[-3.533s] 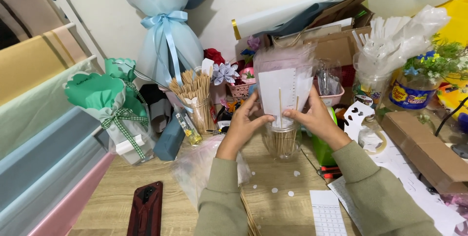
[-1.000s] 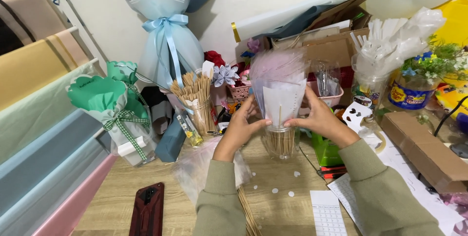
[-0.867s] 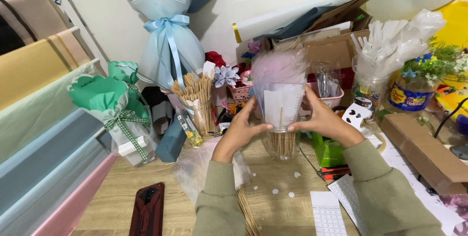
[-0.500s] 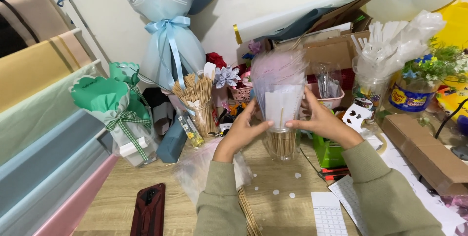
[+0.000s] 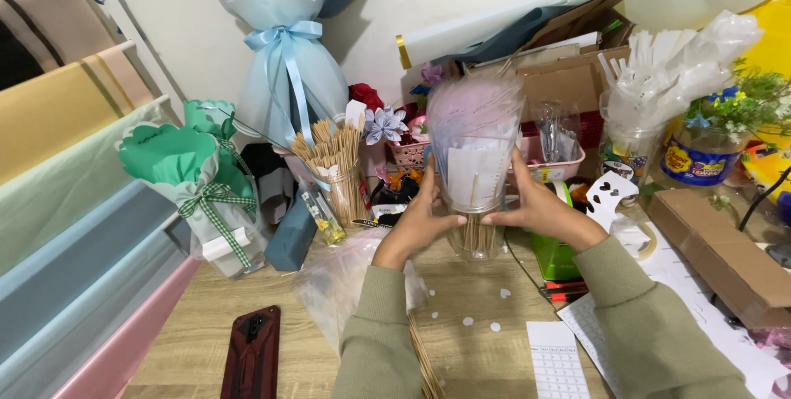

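The clear cone wrap [image 5: 474, 147] stands upright between both hands, narrow end down in a glass jar of sticks [image 5: 475, 234] toward the worktop's [image 5: 247, 300] far edge, mouth pointing up. Left hand [image 5: 420, 222] and right hand [image 5: 535, 209] clasp its lower sides, equally near.

A pale wooden tabletop [image 5: 206, 325] spreads beneath the hands, lit evenly and softly. Beyond the hands stands a plain white wall [image 5: 165, 3], with a pale blue wrapped bouquet [image 5: 284, 61] leaning against it. Left of the hands, rolls of wrapping paper [image 5: 58, 201] in tan, mint, grey-blue and pink slant in a rack. Right of the hands lies a brown cardboard box [image 5: 725, 259]
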